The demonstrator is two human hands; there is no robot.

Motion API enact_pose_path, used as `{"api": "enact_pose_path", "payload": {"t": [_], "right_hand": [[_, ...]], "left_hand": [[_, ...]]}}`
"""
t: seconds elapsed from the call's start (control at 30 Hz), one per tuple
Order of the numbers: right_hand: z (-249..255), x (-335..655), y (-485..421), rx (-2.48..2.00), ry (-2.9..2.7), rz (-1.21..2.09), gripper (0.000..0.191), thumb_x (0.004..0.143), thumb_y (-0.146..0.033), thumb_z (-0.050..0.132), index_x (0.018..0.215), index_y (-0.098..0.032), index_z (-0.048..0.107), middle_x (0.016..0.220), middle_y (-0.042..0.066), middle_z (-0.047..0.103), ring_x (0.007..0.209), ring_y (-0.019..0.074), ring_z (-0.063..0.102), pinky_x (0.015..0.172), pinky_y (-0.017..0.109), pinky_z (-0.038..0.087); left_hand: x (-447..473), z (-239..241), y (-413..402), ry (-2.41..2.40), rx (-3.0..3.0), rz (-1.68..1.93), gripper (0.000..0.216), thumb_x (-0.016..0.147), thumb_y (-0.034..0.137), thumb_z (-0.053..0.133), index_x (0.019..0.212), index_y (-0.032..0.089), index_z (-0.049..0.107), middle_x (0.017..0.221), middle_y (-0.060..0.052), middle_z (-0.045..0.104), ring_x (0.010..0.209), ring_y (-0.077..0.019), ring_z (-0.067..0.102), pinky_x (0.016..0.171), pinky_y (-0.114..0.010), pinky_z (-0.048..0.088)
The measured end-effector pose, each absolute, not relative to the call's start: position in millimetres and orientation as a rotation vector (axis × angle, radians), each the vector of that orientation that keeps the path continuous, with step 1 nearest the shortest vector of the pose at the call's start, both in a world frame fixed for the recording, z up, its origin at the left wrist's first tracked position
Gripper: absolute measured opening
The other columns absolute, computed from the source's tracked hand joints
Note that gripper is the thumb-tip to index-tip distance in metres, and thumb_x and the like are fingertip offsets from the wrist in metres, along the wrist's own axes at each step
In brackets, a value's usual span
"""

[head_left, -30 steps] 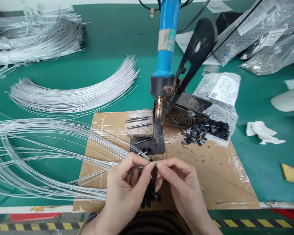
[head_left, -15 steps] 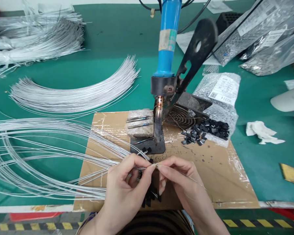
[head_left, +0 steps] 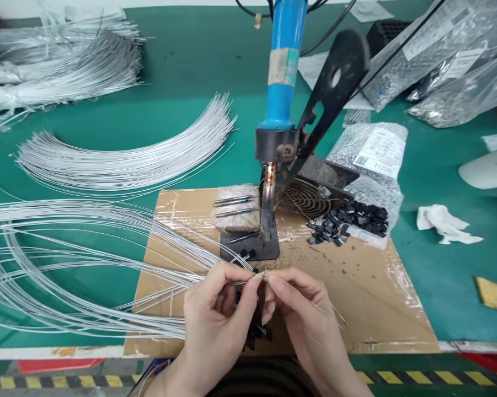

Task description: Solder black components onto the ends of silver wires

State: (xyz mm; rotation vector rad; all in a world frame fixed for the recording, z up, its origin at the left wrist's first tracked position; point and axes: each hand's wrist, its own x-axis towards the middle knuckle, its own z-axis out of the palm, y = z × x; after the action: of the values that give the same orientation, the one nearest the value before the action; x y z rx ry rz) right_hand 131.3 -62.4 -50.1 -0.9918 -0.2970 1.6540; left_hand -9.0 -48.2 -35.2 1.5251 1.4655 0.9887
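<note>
My left hand (head_left: 219, 325) is closed in a pinch on a thin wire, thumb against forefinger. Right beside it, nearly tip to tip, my right hand (head_left: 306, 309) pinches a thin wire too; a fine strand trails out past that hand to the right. What lies exactly between the fingertips is too small to make out. Loose white wires (head_left: 86, 259) fan in from the left and run behind my left hand. Several black connector-like pieces (head_left: 250, 339) sit below my fingers, partly hidden. Just above stands a soldering iron (head_left: 287, 60), tip down, over a dark base plate (head_left: 268, 251).
Cardboard (head_left: 368, 309) covers the front of the green bench. Beside the iron are a pad (head_left: 238, 223) with metal tips, a wire coil (head_left: 306, 198) and a pile of small black pieces (head_left: 351, 220). A wire bundle (head_left: 128, 165) and plastic bags (head_left: 380, 143) lie farther back.
My right hand has shifted slightly left, its fingers curled closer in. The left hand has moved a little to the right. Both pinches stay together at the same spot.
</note>
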Motion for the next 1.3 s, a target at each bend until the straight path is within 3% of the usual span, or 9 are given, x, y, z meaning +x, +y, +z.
{"api": "enact_pose_path", "payload": {"t": [0.27, 0.37, 0.43, 0.53, 0.6, 0.7, 0.93, 1.3], "right_hand": [[-54, 124, -66, -1.011, -0.323, 1.609, 0.011, 0.087, -0.033, 0.083, 0.085, -0.022, 0.085, 0.069, -0.001, 0.073, 0.056, 0.0081, 0.068, 0.059, 0.017, 0.058], [-57, 140, -66, -1.076, -0.514, 1.542, 0.025, 0.097, -0.043, 0.070, 0.098, -0.023, 0.086, 0.081, 0.004, 0.078, 0.064, 0.0135, 0.073, 0.066, 0.024, 0.061], [-60, 162, -66, -1.213, -0.680, 1.351, 0.036, 0.103, -0.048, 0.059, 0.103, -0.023, 0.085, 0.091, 0.007, 0.080, 0.070, 0.0180, 0.075, 0.069, 0.031, 0.062], [-66, 203, -62, -1.653, -0.891, 0.790, 0.022, 0.091, -0.042, 0.077, 0.104, -0.025, 0.083, 0.096, 0.005, 0.080, 0.071, 0.0185, 0.074, 0.068, 0.031, 0.060], [-70, 227, -58, -1.895, -1.072, 0.381, 0.025, 0.090, -0.045, 0.077, 0.102, -0.024, 0.080, 0.095, 0.005, 0.079, 0.071, 0.0189, 0.072, 0.071, 0.034, 0.059], [-76, 247, -51, -2.032, -1.313, 0.136, 0.026, 0.088, -0.046, 0.077, 0.099, -0.023, 0.078, 0.087, 0.004, 0.076, 0.070, 0.0205, 0.069, 0.075, 0.038, 0.056], [-79, 251, -48, -1.901, -1.683, -0.029, 0.013, 0.097, -0.031, 0.068, 0.102, -0.020, 0.074, 0.086, 0.003, 0.072, 0.067, 0.0162, 0.064, 0.069, 0.032, 0.053], [-75, 252, -58, -1.798, -1.725, 0.144, 0.005, 0.097, -0.027, 0.067, 0.096, -0.024, 0.071, 0.088, 0.005, 0.073, 0.070, 0.0203, 0.067, 0.066, 0.035, 0.055]], "left_hand": [[-7, -38, -50, 1.500, 1.403, 0.970, 0.010, 0.095, 0.025, 0.070, 0.086, 0.021, 0.070, 0.068, 0.001, 0.072, 0.055, -0.0108, 0.060, 0.050, -0.019, 0.045], [-10, -37, -47, 1.534, 1.342, 0.961, 0.010, 0.093, 0.025, 0.071, 0.085, 0.021, 0.071, 0.070, 0.001, 0.072, 0.058, -0.0106, 0.061, 0.054, -0.018, 0.046], [-12, -36, -45, 1.542, 1.316, 0.959, 0.009, 0.092, 0.024, 0.072, 0.085, 0.020, 0.072, 0.071, 0.001, 0.071, 0.059, -0.0100, 0.059, 0.054, -0.018, 0.045], [-13, -33, -42, 1.508, 1.269, 0.960, 0.004, 0.092, 0.025, 0.073, 0.090, 0.022, 0.075, 0.075, 0.001, 0.072, 0.059, -0.0097, 0.058, 0.052, -0.018, 0.043], [-12, -30, -41, 1.518, 1.220, 0.963, 0.004, 0.090, 0.025, 0.074, 0.092, 0.023, 0.077, 0.077, 0.000, 0.073, 0.060, -0.0102, 0.058, 0.052, -0.018, 0.043], [-10, -26, -41, 1.559, 1.172, 0.946, 0.006, 0.089, 0.025, 0.074, 0.086, 0.022, 0.078, 0.076, -0.001, 0.073, 0.062, -0.0109, 0.058, 0.055, -0.020, 0.042], [-16, -30, -39, 1.476, 1.300, 0.914, 0.008, 0.091, 0.026, 0.072, 0.086, 0.021, 0.076, 0.070, 0.000, 0.066, 0.057, -0.0104, 0.051, 0.050, -0.021, 0.037], [-9, -20, -38, 1.596, 1.218, 0.912, 0.010, 0.085, 0.026, 0.074, 0.078, 0.020, 0.077, 0.071, -0.001, 0.070, 0.059, -0.0125, 0.055, 0.054, -0.024, 0.040]]}}
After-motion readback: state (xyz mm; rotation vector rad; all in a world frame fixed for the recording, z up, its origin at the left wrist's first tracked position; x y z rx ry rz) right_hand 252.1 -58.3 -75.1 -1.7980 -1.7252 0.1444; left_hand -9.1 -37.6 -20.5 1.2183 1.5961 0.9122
